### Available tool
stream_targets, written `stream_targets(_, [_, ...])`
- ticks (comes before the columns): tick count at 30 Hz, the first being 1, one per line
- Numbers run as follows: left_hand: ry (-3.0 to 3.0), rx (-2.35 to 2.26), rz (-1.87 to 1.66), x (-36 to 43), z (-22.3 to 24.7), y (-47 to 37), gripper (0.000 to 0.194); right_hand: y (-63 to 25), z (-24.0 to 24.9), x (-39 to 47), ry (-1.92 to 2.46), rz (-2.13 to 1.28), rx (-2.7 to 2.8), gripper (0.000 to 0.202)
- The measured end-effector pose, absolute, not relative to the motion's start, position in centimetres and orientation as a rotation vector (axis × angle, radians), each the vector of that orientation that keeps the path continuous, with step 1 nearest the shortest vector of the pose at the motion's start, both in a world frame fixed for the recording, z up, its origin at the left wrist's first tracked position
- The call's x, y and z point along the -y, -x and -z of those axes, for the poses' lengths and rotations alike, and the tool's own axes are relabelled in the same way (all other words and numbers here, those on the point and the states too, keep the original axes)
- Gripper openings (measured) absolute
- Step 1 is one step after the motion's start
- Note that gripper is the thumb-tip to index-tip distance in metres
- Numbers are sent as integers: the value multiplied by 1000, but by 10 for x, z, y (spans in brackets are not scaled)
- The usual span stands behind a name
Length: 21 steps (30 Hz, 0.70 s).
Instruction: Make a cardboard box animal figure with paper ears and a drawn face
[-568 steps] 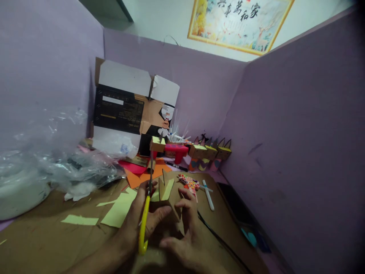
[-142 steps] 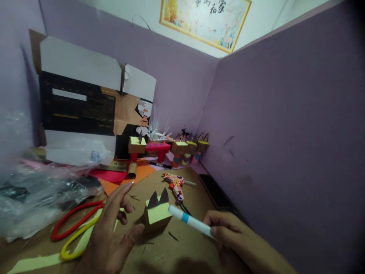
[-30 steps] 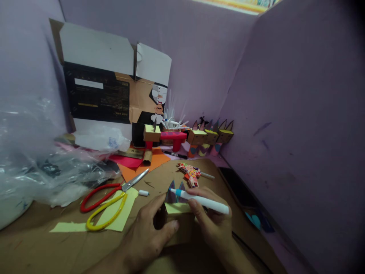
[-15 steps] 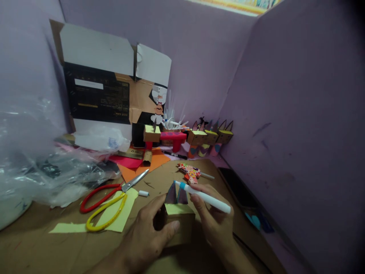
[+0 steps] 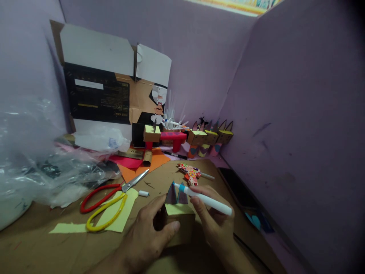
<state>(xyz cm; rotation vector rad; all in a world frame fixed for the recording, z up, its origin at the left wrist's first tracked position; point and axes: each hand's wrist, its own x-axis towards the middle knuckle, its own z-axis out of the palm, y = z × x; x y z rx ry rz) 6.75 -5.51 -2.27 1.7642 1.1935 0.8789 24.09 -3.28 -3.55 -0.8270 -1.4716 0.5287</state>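
Note:
My left hand (image 5: 152,228) grips a small cardboard box (image 5: 184,226) by its left side, thumb across the front. Pale yellow paper covers the box's top, and two dark pointed ears (image 5: 171,195) stand up at its back. In my right hand (image 5: 215,220) is a white marker (image 5: 209,200) with a blue collar. Its tip meets the upper part of the left ear. A white marker cap (image 5: 143,193) lies on the cardboard sheet to the left of the box.
Scissors (image 5: 125,187) with red and yellow handles rest on yellow paper (image 5: 116,213) at left. Behind are a patterned paper piece (image 5: 191,173), several eared box figures (image 5: 198,137) and a big opened carton (image 5: 99,91). Plastic bags (image 5: 71,163) fill the left; a dark phone-like slab (image 5: 236,186) lies right.
The marker tip has shifted slightly left and down along the edge of the left ear. My left hand and the box have stayed put.

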Motion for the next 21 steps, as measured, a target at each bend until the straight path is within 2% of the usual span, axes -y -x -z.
stream_targets(21, [-1789,-1230,-866,57,22,-68,51,-242,37,33,808,-509,1499,23])
